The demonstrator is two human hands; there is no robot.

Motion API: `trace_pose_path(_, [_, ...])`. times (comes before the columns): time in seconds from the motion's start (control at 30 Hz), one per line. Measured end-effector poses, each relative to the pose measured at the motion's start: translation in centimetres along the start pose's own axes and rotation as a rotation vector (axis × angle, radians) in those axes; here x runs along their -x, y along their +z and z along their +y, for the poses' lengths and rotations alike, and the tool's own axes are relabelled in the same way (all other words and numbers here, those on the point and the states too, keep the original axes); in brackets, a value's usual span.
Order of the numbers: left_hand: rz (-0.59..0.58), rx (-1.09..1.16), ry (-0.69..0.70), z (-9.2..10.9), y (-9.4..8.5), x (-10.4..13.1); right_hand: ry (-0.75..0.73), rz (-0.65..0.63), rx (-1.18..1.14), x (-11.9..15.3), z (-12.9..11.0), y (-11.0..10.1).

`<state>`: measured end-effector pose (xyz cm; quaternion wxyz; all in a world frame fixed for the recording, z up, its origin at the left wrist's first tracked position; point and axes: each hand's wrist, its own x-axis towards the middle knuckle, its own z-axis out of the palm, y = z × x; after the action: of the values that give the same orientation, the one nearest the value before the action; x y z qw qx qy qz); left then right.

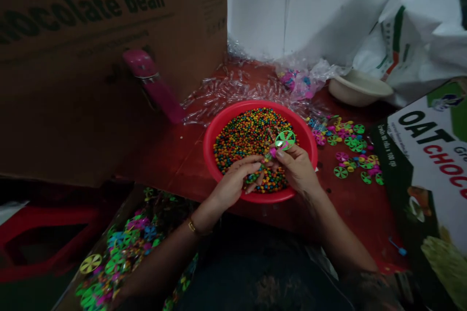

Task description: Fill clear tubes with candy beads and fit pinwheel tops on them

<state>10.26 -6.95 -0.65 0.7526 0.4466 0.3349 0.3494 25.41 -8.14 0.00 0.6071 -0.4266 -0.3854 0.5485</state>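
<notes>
Over a red basin (209, 155) of small multicoloured candy balls (241, 131), both my hands meet on one small toy. My left hand (233, 182) is closed around a clear plastic tube (267, 157) with coloured candies inside; the fingers cover much of it. My right hand (301, 167) pinches a pink cap (273, 152) at the tube's upper end. A green pinwheel (285, 140) sticks out above the right fingertips. Whether the cap is fully seated on the tube I cannot tell.
Empty clear tubes (237, 88) lie behind the basin, loose pinwheel caps (355, 143) to its right. A box of candy-filled pinwheel toys (124, 248) stands lower left. Around are cardboard (91, 87), a pink bottle (156, 87), a pale bowl (359, 88) and an oat choco box (430, 165).
</notes>
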Motion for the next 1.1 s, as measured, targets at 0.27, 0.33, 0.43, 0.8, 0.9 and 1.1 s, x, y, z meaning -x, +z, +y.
trace_pose_path(0.27, [-0.111,-0.099,-0.050,-0.3,0.8,-1.1,-0.039,-0.106,0.164,-0.2,0.4,-3.2])
trace_pose_path(0.33, [-0.109,-0.289,0.063,-0.1,0.9,-1.1,-0.113,-0.061,0.245,-0.1,0.2,-3.3])
trace_pose_path(0.43, [0.034,-0.850,0.389,0.1,1.6,-1.0,-0.217,0.106,0.378,-0.1,0.3,-2.6])
trace_pose_path(0.8, [-0.285,-0.567,0.135,1.5,1.2,-1.9,-0.365,0.387,0.268,-0.8,-0.5,-2.0])
trace_pose_path(0.9, [-0.098,-0.873,0.264,1.0,1.1,-2.0,-0.300,0.309,0.327,-1.4,-0.7,-2.0])
trace_pose_path(1.1, [0.172,-0.852,0.328,0.5,1.9,-1.6,-0.253,0.339,0.313,-1.6,-0.4,-0.8])
